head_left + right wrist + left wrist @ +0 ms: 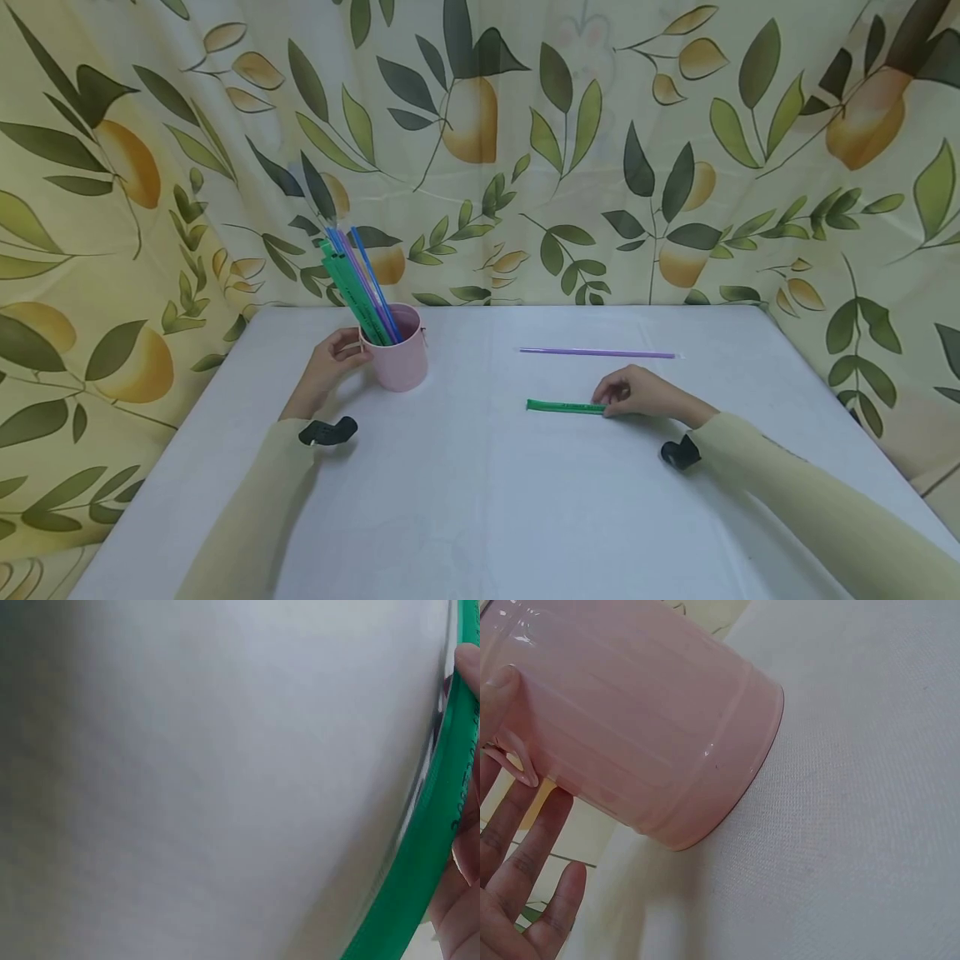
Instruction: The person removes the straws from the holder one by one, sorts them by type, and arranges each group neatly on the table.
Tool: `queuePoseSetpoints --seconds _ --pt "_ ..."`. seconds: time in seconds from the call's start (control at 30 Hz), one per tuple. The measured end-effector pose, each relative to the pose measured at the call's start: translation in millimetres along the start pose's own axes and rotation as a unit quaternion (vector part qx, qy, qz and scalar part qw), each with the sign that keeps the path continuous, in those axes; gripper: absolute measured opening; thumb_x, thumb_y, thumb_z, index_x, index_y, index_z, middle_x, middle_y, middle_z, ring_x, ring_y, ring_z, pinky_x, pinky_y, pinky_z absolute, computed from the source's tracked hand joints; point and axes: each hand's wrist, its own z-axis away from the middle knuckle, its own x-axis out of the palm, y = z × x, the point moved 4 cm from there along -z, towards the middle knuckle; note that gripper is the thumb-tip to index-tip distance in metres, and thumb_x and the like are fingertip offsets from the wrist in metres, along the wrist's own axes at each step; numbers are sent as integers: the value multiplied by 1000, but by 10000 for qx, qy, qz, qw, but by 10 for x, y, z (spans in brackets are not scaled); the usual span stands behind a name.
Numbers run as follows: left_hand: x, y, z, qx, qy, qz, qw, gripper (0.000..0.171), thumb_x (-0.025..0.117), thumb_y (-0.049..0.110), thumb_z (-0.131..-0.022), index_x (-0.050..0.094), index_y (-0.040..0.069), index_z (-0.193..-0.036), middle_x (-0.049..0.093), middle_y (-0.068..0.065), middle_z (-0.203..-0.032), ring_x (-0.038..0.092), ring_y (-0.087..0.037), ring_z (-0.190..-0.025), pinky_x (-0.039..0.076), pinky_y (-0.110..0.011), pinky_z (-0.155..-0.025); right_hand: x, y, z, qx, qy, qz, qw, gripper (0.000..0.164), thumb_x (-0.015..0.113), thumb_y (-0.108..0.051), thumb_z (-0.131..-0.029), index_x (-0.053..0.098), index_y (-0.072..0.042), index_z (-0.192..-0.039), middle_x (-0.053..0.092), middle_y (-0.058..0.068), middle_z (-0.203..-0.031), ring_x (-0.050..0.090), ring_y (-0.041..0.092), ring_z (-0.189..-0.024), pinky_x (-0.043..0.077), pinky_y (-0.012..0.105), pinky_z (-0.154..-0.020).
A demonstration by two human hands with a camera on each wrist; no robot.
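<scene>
A small pink bucket point(400, 367) stands on the table's left side, with several green, purple and blue straws point(358, 287) leaning to the left inside it. My left hand point(335, 360) holds the bucket's side by its ear, the thumb point(496, 697) on the wall and the other fingers spread behind. At right, my right hand point(637, 392) pinches the right end of a green wrapped straw point(562, 407) close over the table. Printed lettering and a clear edge show on this green wrapper point(427, 847) in the right wrist view.
A purple straw point(596, 352) in clear film lies behind my right hand. The table point(450, 500) has a white cloth, and a patterned curtain point(480, 192) hangs at its back edge. Black wrist straps point(327, 431) stick out from both sleeves.
</scene>
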Motion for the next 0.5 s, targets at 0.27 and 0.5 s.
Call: queuePoseSetpoints --seconds 0.27,0.5 --pt "-32 -137 -79 75 50 -85 9999 58 67 16 -87 41 2 -136 44 -16 -142 52 -6 -112 49 -13 -89 20 3 -1 -56 97 33 9999 15 72 -6 -78 71 -8 -93 67 -2 -80 54 3 -70 49 18 -64" --pt "-25 -115 -68 106 71 -22 9999 58 67 15 -87 40 1 -136 44 -18 -141 53 3 -103 49 -11 -88 22 -9 -28 -187 88 -55 9998 17 73 -8 -78 71 -7 -95 69 1 -83 54 3 -71 49 18 -64"
